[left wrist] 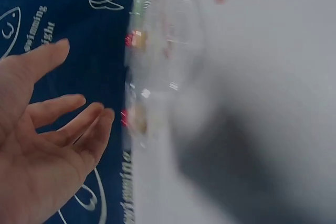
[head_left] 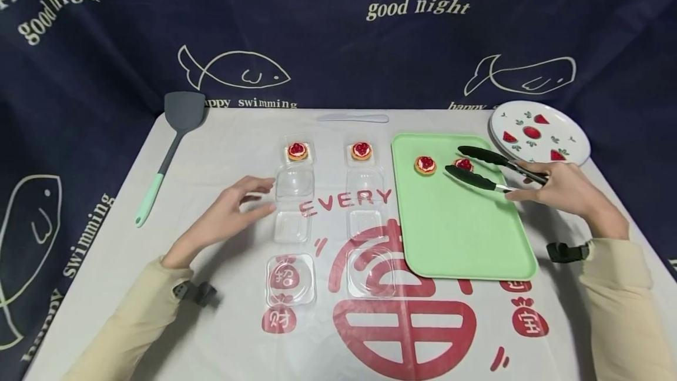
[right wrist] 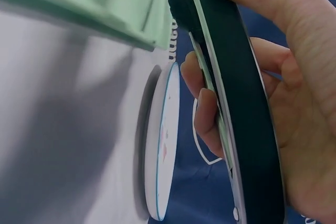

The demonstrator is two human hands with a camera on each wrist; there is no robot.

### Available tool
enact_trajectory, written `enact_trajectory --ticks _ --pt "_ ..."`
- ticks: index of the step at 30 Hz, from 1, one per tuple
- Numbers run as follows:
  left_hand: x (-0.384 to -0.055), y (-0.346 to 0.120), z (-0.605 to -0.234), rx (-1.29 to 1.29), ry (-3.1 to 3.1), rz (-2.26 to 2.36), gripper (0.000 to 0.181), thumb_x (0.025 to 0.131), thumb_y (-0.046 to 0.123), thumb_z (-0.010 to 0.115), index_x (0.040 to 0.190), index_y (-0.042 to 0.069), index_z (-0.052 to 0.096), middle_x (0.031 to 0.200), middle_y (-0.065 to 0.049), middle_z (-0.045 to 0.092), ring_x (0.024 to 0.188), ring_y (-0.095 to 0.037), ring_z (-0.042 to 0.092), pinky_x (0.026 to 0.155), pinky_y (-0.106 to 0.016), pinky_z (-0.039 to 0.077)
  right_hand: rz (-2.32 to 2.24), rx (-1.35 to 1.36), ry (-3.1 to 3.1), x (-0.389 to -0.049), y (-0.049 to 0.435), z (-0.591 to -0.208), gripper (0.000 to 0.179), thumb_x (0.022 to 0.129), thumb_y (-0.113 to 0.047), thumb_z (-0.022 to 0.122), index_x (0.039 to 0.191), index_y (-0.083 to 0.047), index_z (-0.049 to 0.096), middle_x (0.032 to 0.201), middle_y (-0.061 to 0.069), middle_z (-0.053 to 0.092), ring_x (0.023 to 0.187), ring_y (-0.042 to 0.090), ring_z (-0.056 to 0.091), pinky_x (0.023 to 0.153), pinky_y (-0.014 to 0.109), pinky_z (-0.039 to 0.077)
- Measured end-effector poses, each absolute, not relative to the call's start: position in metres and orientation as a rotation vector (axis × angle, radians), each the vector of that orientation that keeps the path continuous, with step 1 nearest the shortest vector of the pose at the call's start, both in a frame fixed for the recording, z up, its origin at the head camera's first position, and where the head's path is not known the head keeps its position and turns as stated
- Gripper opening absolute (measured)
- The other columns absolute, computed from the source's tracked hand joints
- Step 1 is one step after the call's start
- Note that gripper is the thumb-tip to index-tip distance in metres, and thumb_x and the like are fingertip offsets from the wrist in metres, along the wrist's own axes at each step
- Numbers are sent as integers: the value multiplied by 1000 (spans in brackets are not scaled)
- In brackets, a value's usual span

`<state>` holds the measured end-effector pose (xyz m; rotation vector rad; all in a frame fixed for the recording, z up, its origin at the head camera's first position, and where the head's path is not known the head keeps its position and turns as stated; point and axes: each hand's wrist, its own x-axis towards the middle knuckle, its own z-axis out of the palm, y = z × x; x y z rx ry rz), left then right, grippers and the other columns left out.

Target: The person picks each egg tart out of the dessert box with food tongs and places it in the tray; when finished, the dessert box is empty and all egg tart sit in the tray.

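Observation:
My right hand (head_left: pixel 573 196) holds black-and-silver tongs (head_left: pixel 483 155). Their spread tips reach over a green tray (head_left: pixel 449 234), on either side of a small red-topped tart (head_left: pixel 463 164); contact cannot be told. Left of it on the tray sits a second tart (head_left: pixel 425 164). My left hand (head_left: pixel 227 213), fingers apart and holding nothing, hovers beside a column of clear plastic boxes with raised lids (head_left: pixel 295 184). At the back, one tart (head_left: pixel 297 151) rests in the left column and another tart (head_left: pixel 362 150) in the right one.
A white plate (head_left: pixel 515 125) with a watermelon pattern stands at the back right, close to the tray. A spatula (head_left: pixel 177 134) lies at the left edge. Along the back edge is a pale plastic knife (head_left: pixel 354 118). Dark blue printed cloth (head_left: pixel 328 34) hangs behind the table.

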<state>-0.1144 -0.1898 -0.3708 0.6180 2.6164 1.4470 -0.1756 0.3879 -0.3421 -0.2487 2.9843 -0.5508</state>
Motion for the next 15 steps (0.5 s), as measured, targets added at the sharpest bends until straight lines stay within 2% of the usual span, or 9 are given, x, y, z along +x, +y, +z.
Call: enact_trajectory --ticks 6,12,15 --pt "-153 -144 -346 696 2671 1310 47 95 10 62 134 -11 48 135 -27 50 126 -40 48 108 -49 40 -630 -250 3021 -172 383 -335 82 69 -39 87 138 -6 56 55 -7 27 49 12 34 48 32 27" --pt "-205 -95 -337 662 2665 1008 57 101 22 51 144 -12 34 145 -27 41 133 -37 42 112 -45 35 -697 -294 3028 -168 371 -326 83 68 -37 89 138 -7 56 54 -7 30 50 11 35 49 29 29" --pt "-227 -79 -340 614 2627 907 60 103 23 46 147 -12 27 148 -28 36 136 -37 39 115 -42 31 -695 -327 3016 -166 361 -322 84 67 -37 89 138 -8 56 59 -2 45 54 11 39 55 25 32"
